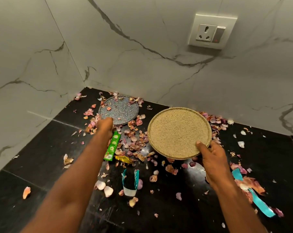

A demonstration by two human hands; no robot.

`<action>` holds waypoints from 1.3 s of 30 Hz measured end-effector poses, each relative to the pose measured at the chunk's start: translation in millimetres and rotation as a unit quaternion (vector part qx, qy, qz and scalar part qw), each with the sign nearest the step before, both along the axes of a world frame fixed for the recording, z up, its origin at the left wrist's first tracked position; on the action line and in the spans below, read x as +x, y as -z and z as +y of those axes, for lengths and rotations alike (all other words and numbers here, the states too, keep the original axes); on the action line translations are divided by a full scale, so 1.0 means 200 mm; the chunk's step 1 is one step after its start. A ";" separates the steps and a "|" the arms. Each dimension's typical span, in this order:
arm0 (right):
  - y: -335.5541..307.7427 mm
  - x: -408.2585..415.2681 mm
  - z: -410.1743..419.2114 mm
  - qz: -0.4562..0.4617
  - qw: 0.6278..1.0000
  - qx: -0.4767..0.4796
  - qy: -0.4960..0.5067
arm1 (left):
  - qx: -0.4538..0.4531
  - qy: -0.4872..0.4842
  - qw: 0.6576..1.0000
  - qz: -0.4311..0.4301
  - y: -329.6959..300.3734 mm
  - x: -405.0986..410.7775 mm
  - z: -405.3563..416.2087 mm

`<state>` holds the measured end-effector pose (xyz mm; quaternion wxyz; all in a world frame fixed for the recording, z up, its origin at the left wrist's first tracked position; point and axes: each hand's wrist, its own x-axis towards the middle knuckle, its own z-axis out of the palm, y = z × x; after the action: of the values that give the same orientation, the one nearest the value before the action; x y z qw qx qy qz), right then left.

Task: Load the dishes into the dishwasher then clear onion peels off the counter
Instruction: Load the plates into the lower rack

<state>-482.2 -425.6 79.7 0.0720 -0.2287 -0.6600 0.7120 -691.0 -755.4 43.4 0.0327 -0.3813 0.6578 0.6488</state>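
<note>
Bench: black stone bench, set into a corner of white marbled wall.
Right hand: right hand holds the tan speckled plate at its near rim, thumb on top and fingers underneath; the plate is tilted and lifted clear of the bench, toward the back edge.
Left hand: left hand reaches to the near rim of the grey speckled plate; the fingers are blurred and I cannot tell whether the grip has closed on the rim.
Grey speckled plate: lies flat near the back corner of the bench, with a few peels on its face.
Onion peels: onion peels are scattered thickly between the two plates, along the back edge and thinning toward the near edge.
Obstructions: a green sachet lies just beside the left wrist; a yellow wrapper lies at its near end; a torn teal wrapper lies nearer the front; more teal strips lie among peels at the right side.
Wall fitting: a socket with switch is mounted on the back wall above the tan plate.
</note>
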 end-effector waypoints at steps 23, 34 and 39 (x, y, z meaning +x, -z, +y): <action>-0.06 0.10 0.11 0.035 0.996 0.012 0.078 | -0.487 0.151 0.784 0.355 -0.57 0.29 -0.04; -0.09 0.18 0.12 0.040 0.996 0.024 0.082 | -0.348 0.129 0.927 0.048 -0.10 0.75 -0.03; -0.10 0.27 0.18 0.031 0.995 0.012 0.093 | -0.337 0.249 0.893 0.163 -0.18 0.84 0.19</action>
<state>-428.7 -390.4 100.2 0.1611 -0.2658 -0.6419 0.7010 -522.6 -718.2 79.0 -0.0453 -0.0821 0.9062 0.4124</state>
